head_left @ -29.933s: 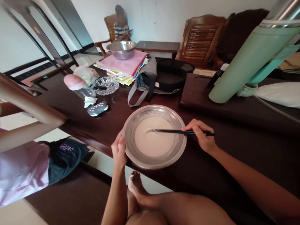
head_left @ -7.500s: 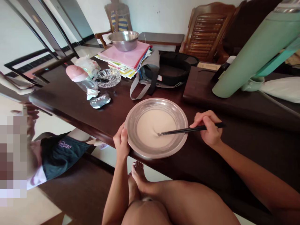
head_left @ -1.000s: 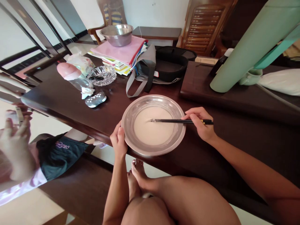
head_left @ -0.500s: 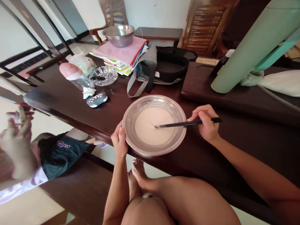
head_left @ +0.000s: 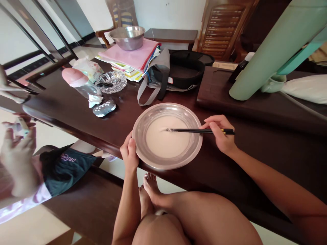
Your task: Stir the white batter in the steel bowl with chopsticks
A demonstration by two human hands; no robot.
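A shallow round metal basin (head_left: 141,144) sits at the front edge of the dark wooden table (head_left: 102,131). Inside it lies a smooth, off-white liquid (head_left: 167,144). My left hand (head_left: 129,151) grips the basin's left rim, thumb on top, fingers partly hidden beneath. On the right, my right hand (head_left: 221,134) is closed around black chopsticks (head_left: 190,130), held nearly level over the basin's right rim. Their pale-coated tips dip into the liquid a little above its middle.
Behind the basin are a grey bag (head_left: 153,81), a stack of folders (head_left: 127,58) topped by a steel bowl (head_left: 129,39), a glass ashtray (head_left: 112,81) and a pink-capped bottle (head_left: 81,83). A green cylinder (head_left: 265,61) leans at right. Another person's hand (head_left: 19,149) holds a phone-like object.
The chopsticks have swung up and left through the liquid, and my right hand has shifted slightly left with them. My left hand keeps its hold on the rim.
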